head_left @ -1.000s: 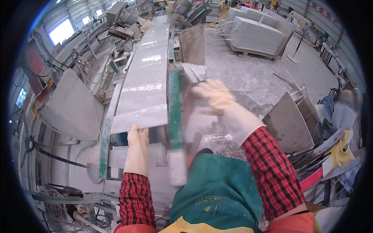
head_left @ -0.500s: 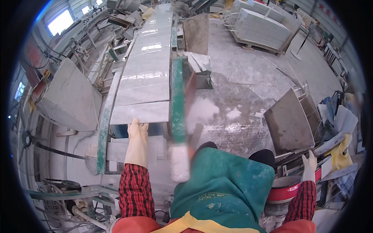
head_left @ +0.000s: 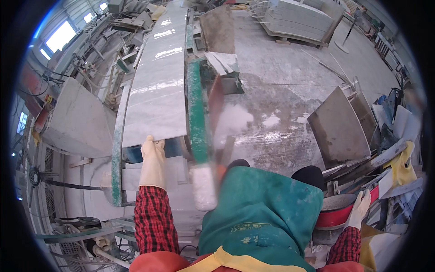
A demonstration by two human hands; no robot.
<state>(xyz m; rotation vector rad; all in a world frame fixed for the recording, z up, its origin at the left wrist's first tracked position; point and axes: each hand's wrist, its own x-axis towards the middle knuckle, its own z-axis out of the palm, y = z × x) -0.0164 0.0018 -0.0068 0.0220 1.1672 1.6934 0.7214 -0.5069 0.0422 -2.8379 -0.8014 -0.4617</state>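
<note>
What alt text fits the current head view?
The gloved left grip touches the near edge of a pale slab beside a green rail. The gloved right grip is beside a red basin, lower right, with a green apron at lower middle.

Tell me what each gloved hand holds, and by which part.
The left hand touches the pale slab at its near edge; gripping cannot be confirmed. The right hand is beside the red basin; whether it holds anything cannot be told.
</note>
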